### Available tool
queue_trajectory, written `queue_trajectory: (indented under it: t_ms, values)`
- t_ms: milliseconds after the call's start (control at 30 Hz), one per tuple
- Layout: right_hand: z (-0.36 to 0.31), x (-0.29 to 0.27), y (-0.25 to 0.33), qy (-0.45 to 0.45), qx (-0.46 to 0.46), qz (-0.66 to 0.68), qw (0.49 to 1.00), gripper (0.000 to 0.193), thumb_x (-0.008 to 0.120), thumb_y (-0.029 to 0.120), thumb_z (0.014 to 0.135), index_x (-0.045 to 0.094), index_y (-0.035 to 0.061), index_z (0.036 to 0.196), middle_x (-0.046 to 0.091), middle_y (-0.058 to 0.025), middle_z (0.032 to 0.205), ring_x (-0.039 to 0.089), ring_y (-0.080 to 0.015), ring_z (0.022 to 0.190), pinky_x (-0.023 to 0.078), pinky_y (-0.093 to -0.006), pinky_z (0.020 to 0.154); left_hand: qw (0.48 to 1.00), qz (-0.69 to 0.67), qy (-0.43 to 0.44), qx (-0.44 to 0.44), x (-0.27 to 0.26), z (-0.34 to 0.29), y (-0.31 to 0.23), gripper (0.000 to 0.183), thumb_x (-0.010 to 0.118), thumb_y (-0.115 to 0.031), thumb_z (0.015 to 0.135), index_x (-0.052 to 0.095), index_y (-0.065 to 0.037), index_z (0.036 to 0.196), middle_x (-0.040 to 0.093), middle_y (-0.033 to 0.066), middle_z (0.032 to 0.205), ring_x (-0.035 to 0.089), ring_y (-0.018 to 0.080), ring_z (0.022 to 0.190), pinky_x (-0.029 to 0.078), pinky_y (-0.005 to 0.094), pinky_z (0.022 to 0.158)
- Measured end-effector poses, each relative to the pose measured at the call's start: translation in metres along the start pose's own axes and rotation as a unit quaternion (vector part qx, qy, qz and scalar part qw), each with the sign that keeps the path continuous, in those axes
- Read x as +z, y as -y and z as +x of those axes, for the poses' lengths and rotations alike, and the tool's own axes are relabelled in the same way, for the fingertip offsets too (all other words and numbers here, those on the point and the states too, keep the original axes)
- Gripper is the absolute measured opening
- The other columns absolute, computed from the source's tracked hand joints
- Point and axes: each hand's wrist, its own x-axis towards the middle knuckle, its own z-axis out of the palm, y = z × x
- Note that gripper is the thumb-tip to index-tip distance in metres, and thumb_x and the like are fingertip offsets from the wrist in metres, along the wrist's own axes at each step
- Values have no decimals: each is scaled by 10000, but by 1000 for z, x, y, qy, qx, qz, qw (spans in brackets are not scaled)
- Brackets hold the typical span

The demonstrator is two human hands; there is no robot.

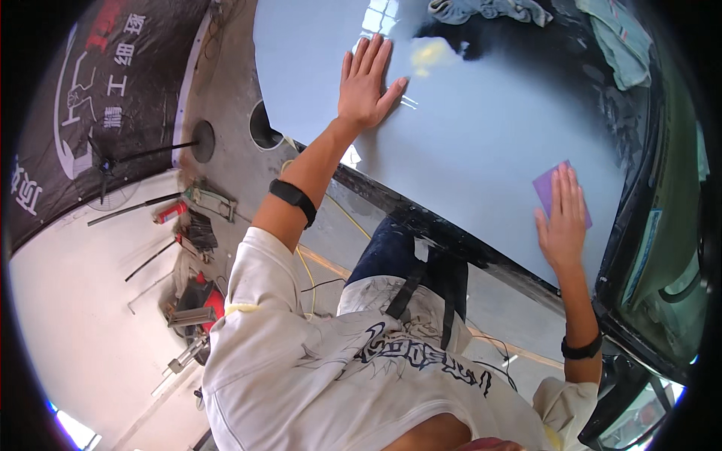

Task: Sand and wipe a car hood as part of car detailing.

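A broad car hood (466, 143) with a dull grey-blue coat lies in front of me. My left hand (365, 84) rests flat on its left part, fingers stretched and thumb out to the side, holding nothing. On the right, near the windshield end, my right hand (562, 225) lies flat over a purple sheet of sandpaper (543, 186). Its straight fingers press the sheet against the hood, and their tips stay within its upper edge. Farther off, beyond my left hand, a pale yellow patch (434, 55) shows beside a dark area of the hood.
Bunched grey-blue cloth (492, 10) and a light cloth (618, 41) lie on the hood's far side. The windshield (671, 225) borders the right. At left, a pedestal fan (105, 164), a red cylinder (170, 213) and tools stand by the wall. A yellow hose (348, 218) crosses the floor.
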Motion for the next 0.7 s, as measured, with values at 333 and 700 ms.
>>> queue_trajectory:
  t_ms: [333, 700]
  values:
    - [131, 22, 94, 31, -127, 50, 990, 797, 720, 343, 934, 388, 22, 1585, 346, -137, 1681, 275, -285, 1581, 226, -435, 1293, 999, 35, 25, 33, 2, 19, 58, 885, 577, -617, 981, 318, -95, 1646, 280, 184, 1708, 216, 400, 1586, 134, 598, 1265]
    - [327, -12, 57, -186, 67, -67, 978, 1032, 765, 747, 750, 294, 476, 1627, 88, -138, 1760, 74, -587, 1549, 123, -864, 1103, 975, 78, -62, -199, 20, 59, 110, 1073, 459, -820, 920, 246, -80, 1666, 195, 212, 1729, 101, 451, 1601, 39, 695, 1228]
